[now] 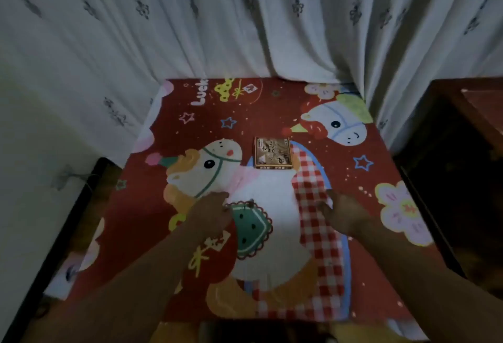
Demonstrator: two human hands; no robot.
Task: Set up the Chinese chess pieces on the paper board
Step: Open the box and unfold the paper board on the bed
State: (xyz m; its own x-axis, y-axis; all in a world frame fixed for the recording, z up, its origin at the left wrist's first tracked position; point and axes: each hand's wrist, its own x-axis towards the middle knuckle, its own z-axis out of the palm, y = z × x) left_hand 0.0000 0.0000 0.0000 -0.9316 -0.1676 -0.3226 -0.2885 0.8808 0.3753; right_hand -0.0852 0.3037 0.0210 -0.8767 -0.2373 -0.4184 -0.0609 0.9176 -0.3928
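One small box (273, 153), ahead of left hand (212, 212) and right hand (345, 214), untouched

Dim, flat indoor light leaves the frame murky. The pale curtain (245, 16) across the top is the brightest area, and the dark cabinet (462, 168) at the right edge sinks almost to black. The left hand (212, 212) and right hand (345, 217), lower centre, are underexposed and soft with blur, and wide-angle distortion bends the red cloth (272, 108) toward the frame's sides.
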